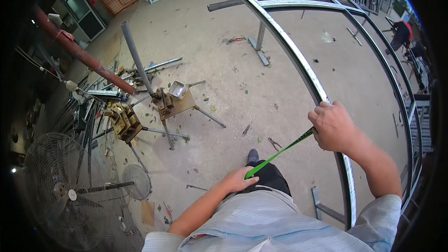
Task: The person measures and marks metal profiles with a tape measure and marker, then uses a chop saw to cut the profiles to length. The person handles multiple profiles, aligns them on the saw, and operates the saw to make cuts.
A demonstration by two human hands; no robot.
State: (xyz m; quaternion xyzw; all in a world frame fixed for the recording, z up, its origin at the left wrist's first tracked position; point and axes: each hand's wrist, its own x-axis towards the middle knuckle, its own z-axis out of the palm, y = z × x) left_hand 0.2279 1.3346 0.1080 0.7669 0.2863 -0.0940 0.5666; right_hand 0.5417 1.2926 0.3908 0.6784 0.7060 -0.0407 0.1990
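Observation:
A green measuring tape (281,153) is stretched at a slant between my two hands, with dark marks showing near its upper end. My left hand (238,181) is closed on its lower end, close to my waist; any tape case there is hidden. My right hand (330,125) grips the upper end and rests against the nearest bar of a large metal frame (291,49). That shiny bar runs from the top middle down past my right side, and crossbars join it to other long bars farther right.
Low metal stands (259,49) stand under the frame. Pliers (275,144) and a screwdriver (248,126) lie on the floor ahead of my shoe (252,155). Two tripod work stands (179,102) and a caged fan (65,191) occupy the left. A person (401,35) bends at far right.

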